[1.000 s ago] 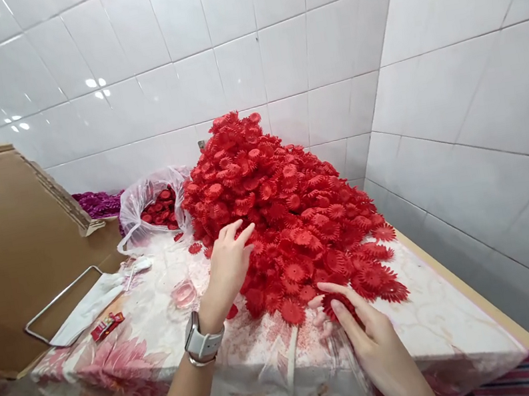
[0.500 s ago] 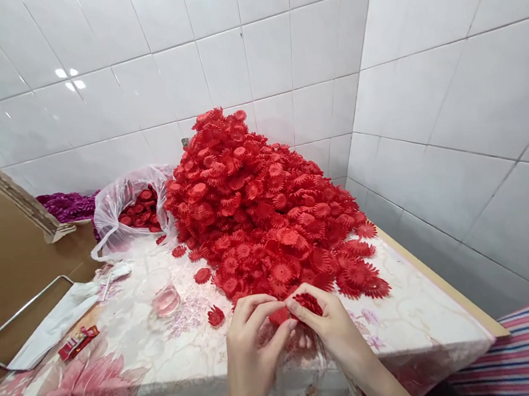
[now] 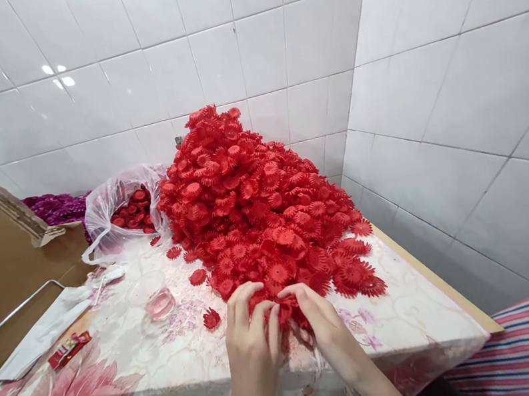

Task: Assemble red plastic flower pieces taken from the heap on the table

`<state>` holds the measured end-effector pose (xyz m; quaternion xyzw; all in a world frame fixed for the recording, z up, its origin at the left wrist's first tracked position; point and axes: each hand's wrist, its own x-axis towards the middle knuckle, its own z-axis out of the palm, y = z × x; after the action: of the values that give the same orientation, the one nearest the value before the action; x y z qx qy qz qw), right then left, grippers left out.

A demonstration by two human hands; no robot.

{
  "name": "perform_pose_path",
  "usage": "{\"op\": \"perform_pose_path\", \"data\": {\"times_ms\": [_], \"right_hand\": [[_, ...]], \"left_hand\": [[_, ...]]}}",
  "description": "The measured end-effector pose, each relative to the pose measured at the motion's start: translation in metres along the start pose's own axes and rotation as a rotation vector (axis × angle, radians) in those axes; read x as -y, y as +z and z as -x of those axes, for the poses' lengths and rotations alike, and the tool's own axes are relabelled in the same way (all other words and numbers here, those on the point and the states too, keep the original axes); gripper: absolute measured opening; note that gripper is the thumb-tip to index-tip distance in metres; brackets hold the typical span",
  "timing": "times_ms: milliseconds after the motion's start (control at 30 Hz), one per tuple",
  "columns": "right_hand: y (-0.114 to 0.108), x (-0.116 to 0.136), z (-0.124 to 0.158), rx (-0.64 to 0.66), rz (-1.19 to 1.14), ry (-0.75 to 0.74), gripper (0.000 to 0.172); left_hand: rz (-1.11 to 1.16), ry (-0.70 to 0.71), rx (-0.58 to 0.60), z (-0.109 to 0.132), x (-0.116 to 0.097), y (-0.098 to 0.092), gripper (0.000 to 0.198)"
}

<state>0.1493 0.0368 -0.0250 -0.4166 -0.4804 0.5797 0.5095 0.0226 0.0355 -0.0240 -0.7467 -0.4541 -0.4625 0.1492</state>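
A large heap of red fringed fabric flower pieces (image 3: 257,213) stands on the table in front of me. At its near edge, my left hand (image 3: 250,335) is bent inward, with its thumb and fingertips closed on the edge of a red flower piece (image 3: 290,312). My right hand (image 3: 327,326) faces it from the other side, fingers curled and pinching the same red cluster. The fingertips of both hands nearly meet, and they partly hide the cluster. One loose red flower piece (image 3: 211,318) lies left of my left hand.
A clear plastic bag (image 3: 100,215) of darker red pieces stands back left, beside purple pieces (image 3: 56,209). Nearer are a small clear cup (image 3: 159,303), a red wrapper (image 3: 69,350) and a cardboard box (image 3: 6,261). Tiled walls (image 3: 298,37) close off the back and right.
The fingertips have drawn slightly apart, and the left fingers have lifted and curled more. The red cluster between the hands shows more openly. The view has shifted slightly right.
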Motion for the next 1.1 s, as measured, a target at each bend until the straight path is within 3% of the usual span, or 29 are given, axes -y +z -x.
{"op": "perform_pose_path", "data": {"times_ms": [100, 167, 233, 367, 500, 733, 900, 1000, 1100], "right_hand": [[-0.001, -0.002, 0.001, -0.018, 0.027, -0.01, 0.046], [-0.003, -0.002, 0.001, -0.025, 0.01, -0.006, 0.042], [-0.005, -0.002, 0.001, -0.021, -0.016, -0.004, 0.037], [-0.007, -0.002, -0.002, -0.064, -0.015, -0.008, 0.039], [-0.007, -0.004, -0.004, -0.03, -0.031, -0.018, 0.046], [-0.008, -0.003, -0.003, 0.01, -0.014, 0.012, 0.042], [-0.008, -0.003, -0.005, 0.018, -0.049, 0.028, 0.043], [-0.008, -0.005, -0.006, 0.006, -0.056, 0.038, 0.044], [-0.008, -0.007, -0.007, -0.019, -0.047, 0.054, 0.045]], "left_hand": [[-0.205, 0.051, -0.131, -0.02, 0.021, -0.013, 0.014], [-0.312, -0.052, -0.241, -0.04, 0.043, -0.023, 0.011], [-0.32, -0.123, -0.272, -0.063, 0.064, -0.027, 0.014], [-0.284, -0.025, -0.033, -0.095, 0.087, -0.013, 0.012], [-0.262, 0.002, 0.15, -0.096, 0.088, 0.002, 0.024], [-0.226, -0.088, 0.226, -0.076, 0.093, -0.005, 0.02], [-0.156, -0.149, 0.29, -0.087, 0.1, -0.011, 0.02], [-0.056, -0.16, 0.334, -0.098, 0.087, -0.02, 0.019], [0.116, -0.132, 0.419, -0.098, 0.058, -0.032, 0.013]]}}
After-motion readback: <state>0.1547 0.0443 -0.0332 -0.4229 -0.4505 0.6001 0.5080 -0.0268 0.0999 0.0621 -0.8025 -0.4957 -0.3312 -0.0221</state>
